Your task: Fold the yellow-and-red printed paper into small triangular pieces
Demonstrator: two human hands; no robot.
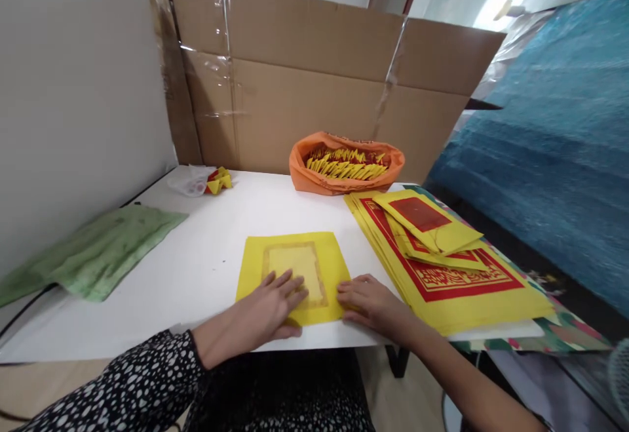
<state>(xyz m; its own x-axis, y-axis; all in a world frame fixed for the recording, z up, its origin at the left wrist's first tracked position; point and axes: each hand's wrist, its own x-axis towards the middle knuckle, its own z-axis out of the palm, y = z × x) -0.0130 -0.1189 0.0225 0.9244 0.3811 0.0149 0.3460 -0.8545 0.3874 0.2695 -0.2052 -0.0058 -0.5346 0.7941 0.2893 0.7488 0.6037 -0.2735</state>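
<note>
A yellow paper sheet [250, 261] with a pale rectangular patch [292, 261] in its middle lies flat near the front edge of the white table. Across its lower left part rests my left hand [275, 304], fingers stretched out and palm down. At the sheet's right edge is my right hand [366, 301], its fingers bent and close together; whether they pinch the edge is hard to see. Right of it lies a stack of larger yellow sheets [491, 307] with red printing. Smaller yellow sheets [462, 232] with a red rectangle lie on top of that stack.
An orange bag [314, 186] filled with folded yellow and red papers [348, 168] stands at the back. Clear plastic with a yellow and red piece [219, 181] lies back left. A green cloth [105, 248] covers the left side. Behind the table rises a cardboard sheet [304, 98].
</note>
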